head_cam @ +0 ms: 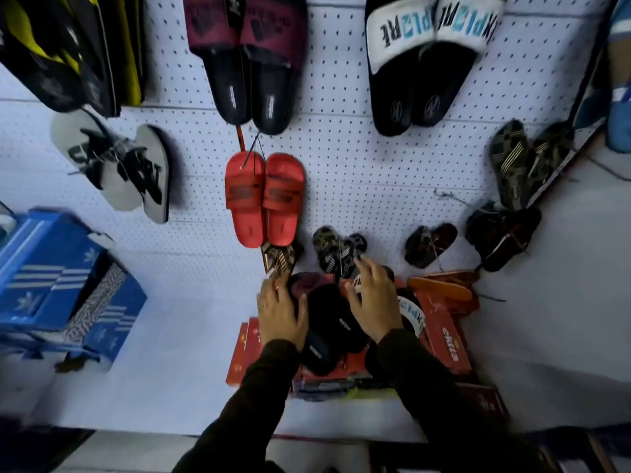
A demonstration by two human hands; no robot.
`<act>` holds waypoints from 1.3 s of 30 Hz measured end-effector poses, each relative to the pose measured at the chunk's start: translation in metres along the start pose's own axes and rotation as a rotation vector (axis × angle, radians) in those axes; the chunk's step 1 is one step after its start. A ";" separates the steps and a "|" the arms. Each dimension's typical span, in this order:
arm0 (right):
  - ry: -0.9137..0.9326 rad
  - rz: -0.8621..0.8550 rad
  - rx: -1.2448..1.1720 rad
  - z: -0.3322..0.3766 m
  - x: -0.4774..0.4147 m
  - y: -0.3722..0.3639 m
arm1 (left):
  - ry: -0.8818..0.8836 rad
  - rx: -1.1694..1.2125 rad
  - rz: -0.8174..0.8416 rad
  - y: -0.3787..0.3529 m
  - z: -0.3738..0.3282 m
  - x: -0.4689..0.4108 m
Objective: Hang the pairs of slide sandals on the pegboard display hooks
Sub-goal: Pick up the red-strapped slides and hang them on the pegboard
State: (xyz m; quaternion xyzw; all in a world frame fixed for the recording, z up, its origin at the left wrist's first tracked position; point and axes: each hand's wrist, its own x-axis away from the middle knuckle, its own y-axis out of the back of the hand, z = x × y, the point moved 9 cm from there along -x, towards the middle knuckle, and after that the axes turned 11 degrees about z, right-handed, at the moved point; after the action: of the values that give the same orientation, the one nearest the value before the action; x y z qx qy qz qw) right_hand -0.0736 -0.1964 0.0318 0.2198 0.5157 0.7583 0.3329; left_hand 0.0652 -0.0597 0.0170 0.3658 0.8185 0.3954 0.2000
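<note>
Both hands reach down to a pair of black slide sandals [327, 332] with white lettering on the footbeds, lying on a heap of red shoe boxes [444, 332] at the foot of the white perforated pegboard [358, 172]. The left hand [280, 310] lies flat with its fingers curved round the left edge of the pair, near the toe end. The right hand [375, 303] rests on the right edge, fingers spread and only loosely bent; whether either hand truly grips cannot be told.

Just above the hands, patterned dark sandals [336, 250] and a brown striped sandal [280, 259] crowd the board's lower edge. A red pair of slides [264, 199] hangs directly above them, with a maroon-strapped black pair [252, 59] higher up and a white-strapped black pair [420, 59] to the right. A grey flip-flop pair [119, 165] hangs to the left.

Bare pegboard lies between the red pair and the grey pair, and again to the right of the red pair. Blue striped shoe boxes [58, 281] stand well apart at the far left.
</note>
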 end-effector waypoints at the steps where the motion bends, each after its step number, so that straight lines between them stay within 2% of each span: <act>1: -0.018 0.093 -0.012 -0.005 -0.002 -0.017 | 0.110 0.104 0.035 -0.014 0.019 0.004; 5: -0.122 0.396 -0.005 -0.026 -0.001 -0.075 | 0.715 0.466 0.200 -0.081 0.090 0.041; 7: -0.179 0.493 -0.019 -0.034 -0.003 -0.094 | 0.974 0.742 0.274 -0.115 0.100 0.058; 9: -0.242 0.570 -0.090 -0.040 -0.006 -0.109 | 1.112 0.992 0.321 -0.138 0.098 0.064; 11: -0.284 0.597 -0.179 -0.044 -0.010 -0.117 | 1.144 1.068 0.406 -0.152 0.097 0.063; 17: -0.495 0.617 -0.417 -0.071 -0.009 -0.135 | 1.074 1.066 0.489 -0.161 0.113 0.062; 20: -0.608 0.691 -0.589 -0.073 0.002 -0.143 | 1.060 1.011 0.366 -0.148 0.135 0.068; 23: -0.679 0.721 -0.823 -0.067 0.019 -0.151 | 1.070 1.160 0.265 -0.138 0.143 0.079; 25: -0.695 0.700 -0.907 -0.063 0.028 -0.153 | 1.039 1.174 0.221 -0.126 0.144 0.082; 30: -0.613 0.569 -1.028 -0.043 0.028 -0.133 | 0.890 1.196 0.093 -0.075 0.130 0.073; 39: -0.296 0.188 -1.117 0.013 -0.008 -0.030 | 0.442 1.159 -0.032 0.040 0.080 0.014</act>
State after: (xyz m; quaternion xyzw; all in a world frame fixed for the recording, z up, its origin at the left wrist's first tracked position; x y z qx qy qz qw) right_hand -0.0516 -0.1866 0.0087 0.1596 -0.0358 0.9027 0.3981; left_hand 0.1225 0.0080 -0.0002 0.3118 0.9276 -0.0499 -0.1995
